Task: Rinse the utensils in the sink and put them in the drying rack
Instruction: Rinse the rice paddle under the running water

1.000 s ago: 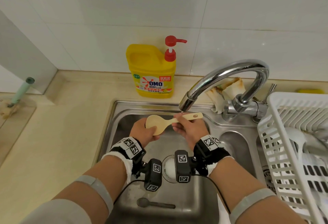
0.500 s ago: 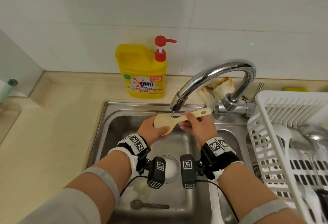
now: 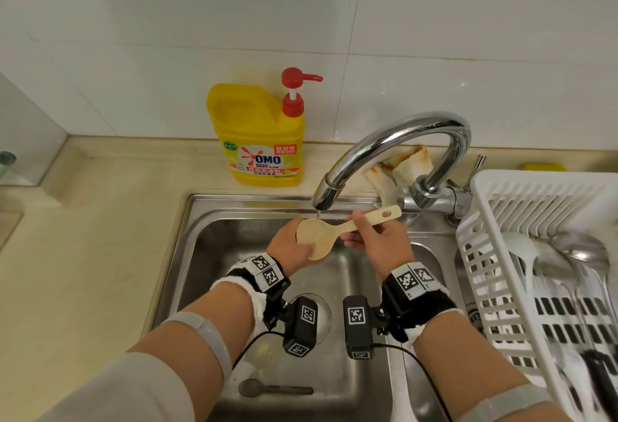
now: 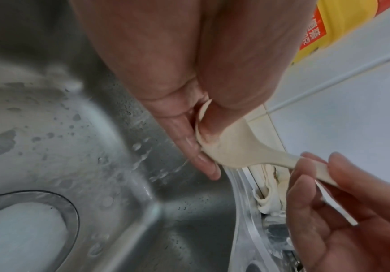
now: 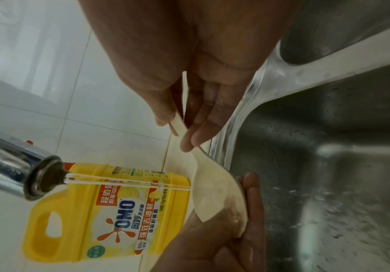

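Observation:
A beige rice paddle [image 3: 317, 236] is held level over the steel sink [image 3: 234, 247], under the faucet [image 3: 394, 140]. A thin stream of water falls onto its bowl. My left hand [image 3: 287, 247] grips the bowl of the paddle [image 4: 236, 145], thumb on top and fingers underneath. My right hand [image 3: 378, 241] pinches the handle of the paddle [image 5: 212, 191] between thumb and fingers. A dark spoon [image 3: 267, 388] lies on the sink floor near the front edge. The white drying rack [image 3: 501, 254] stands to the right with several ladles and spoons in it.
A yellow detergent bottle [image 3: 261, 140] with a red pump stands on the counter behind the sink. A stained cloth [image 3: 401, 167] lies behind the faucet base. The round drain [image 4: 26, 230] sits in the middle of the basin. Beige counter extends to the left.
The paddle has shifted slightly so that its bowl lies under the spout, and the handle end has tilted up. Both hands keep their hold.

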Tool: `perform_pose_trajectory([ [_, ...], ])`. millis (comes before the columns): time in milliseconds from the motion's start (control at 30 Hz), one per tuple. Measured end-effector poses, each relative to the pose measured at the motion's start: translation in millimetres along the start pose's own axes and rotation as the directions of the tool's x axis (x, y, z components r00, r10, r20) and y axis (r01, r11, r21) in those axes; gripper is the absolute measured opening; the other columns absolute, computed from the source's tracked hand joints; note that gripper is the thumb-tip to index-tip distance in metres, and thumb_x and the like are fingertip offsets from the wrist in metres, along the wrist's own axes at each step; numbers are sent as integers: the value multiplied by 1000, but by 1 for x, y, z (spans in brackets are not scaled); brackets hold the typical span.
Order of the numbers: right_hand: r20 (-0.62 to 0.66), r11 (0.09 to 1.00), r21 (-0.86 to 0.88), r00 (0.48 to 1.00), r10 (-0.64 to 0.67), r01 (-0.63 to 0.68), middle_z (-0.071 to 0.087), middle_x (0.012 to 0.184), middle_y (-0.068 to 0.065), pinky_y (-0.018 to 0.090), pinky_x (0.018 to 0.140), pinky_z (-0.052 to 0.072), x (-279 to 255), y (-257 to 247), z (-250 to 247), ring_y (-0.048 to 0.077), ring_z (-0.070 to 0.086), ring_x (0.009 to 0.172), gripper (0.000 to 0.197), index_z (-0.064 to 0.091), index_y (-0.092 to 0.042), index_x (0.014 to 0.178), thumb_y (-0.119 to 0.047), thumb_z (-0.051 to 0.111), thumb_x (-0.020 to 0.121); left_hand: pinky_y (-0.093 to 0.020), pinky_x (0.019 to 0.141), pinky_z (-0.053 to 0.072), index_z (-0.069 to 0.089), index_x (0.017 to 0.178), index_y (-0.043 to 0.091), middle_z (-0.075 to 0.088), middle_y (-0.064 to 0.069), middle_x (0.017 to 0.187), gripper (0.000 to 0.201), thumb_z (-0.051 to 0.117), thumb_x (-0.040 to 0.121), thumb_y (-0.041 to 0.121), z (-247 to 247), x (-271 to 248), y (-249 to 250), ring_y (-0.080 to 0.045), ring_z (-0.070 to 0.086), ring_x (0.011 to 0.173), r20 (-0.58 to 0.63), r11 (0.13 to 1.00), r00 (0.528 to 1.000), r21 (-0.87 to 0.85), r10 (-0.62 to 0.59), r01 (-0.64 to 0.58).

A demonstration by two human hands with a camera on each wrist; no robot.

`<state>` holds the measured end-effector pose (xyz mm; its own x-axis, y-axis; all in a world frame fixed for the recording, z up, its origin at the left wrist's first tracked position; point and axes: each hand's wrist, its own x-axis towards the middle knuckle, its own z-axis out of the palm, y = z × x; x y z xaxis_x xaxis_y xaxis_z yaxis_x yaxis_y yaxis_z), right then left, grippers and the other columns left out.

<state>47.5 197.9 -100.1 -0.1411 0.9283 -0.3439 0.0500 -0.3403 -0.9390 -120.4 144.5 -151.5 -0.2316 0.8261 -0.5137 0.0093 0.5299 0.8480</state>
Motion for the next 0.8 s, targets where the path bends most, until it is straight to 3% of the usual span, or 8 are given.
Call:
perform_pose_trajectory([
  [67, 3, 1000, 22, 1000, 18, -18, 75, 79, 19, 27, 64, 61, 0, 0, 1, 21, 74, 69, 23, 72, 3, 95, -18, 63, 97, -53, 84, 60, 58, 117, 18, 63, -9, 116, 65, 79, 55, 25, -1, -4, 4, -33, 64, 109, -22, 1000, 1000, -12, 13, -13],
  [200, -18, 994, 100, 998, 53, -51, 73, 70, 14, 22, 59, 58, 0, 1, 5, 15, 71, 63, 20, 73, 0, 92, -18, 63, 97, -33, 60, 61, 64, 114, 7, 74, -13, 92, 27, 69, 92, 23, -2, -12, 11, -28, 75, 76, -92, 996, 995, -91, -31, 22],
  [267, -12, 980, 186, 997, 71, -67, 74, 77, 20, 22, 60, 58, 1, 2, 7, 18, 73, 67, 20, 72, 2, 93, -16, 63, 97, -27, 51, 55, 68, 104, 5, 75, -14, 75, 34, 62, 97, 37, -4, -15, 15, -22, 70, 57, -101, 996, 993, -70, -54, 47],
  [367, -4, 967, 240, 997, 83, -80, 74, 77, 20, 23, 63, 59, 1, 3, 8, 19, 74, 70, 19, 71, 2, 92, -15, 63, 96, -25, 46, 51, 67, 99, 0, 74, -19, 73, 47, 49, 102, 44, -3, -13, 17, -20, 61, 48, -98, 995, 993, -73, -73, 66],
  [467, 0, 953, 287, 995, 104, -99, 74, 75, 16, 24, 67, 61, 1, 3, 6, 19, 74, 71, 17, 71, 2, 91, -13, 64, 96, -29, 53, 57, 63, 110, 0, 74, -23, 82, 50, 40, 105, 44, 0, -13, 19, -24, 66, 55, -54, 975, 994, -205, -93, 80],
  [600, 49, 874, 428, 971, 233, -231, 74, 80, 16, 28, 75, 62, 1, 3, 3, 20, 73, 76, 11, 69, 5, 94, -4, 64, 93, -34, 77, 61, 54, 128, 11, 68, -21, 115, 37, 43, 106, 38, 2, -16, 18, -30, 73, 93, 80, 869, 988, -469, -136, 157],
  [700, 78, 783, 528, 937, 340, -329, 71, 84, 17, 26, 73, 61, 3, 5, 3, 21, 71, 76, 9, 66, 5, 94, -1, 60, 91, -37, 91, 57, 58, 127, 9, 67, -23, 120, 32, 57, 101, 28, 0, -19, 19, -34, 68, 111, 132, 765, 978, -609, -163, 210],
  [800, 87, 766, 518, 914, 396, -381, 69, 89, 19, 30, 74, 59, 6, 11, 4, 24, 67, 76, 12, 62, 3, 88, 3, 51, 92, -37, 97, 54, 62, 118, 4, 66, -23, 118, 28, 64, 95, 21, -7, -21, 21, -34, 66, 115, 192, 692, 966, -675, -171, 257],
])
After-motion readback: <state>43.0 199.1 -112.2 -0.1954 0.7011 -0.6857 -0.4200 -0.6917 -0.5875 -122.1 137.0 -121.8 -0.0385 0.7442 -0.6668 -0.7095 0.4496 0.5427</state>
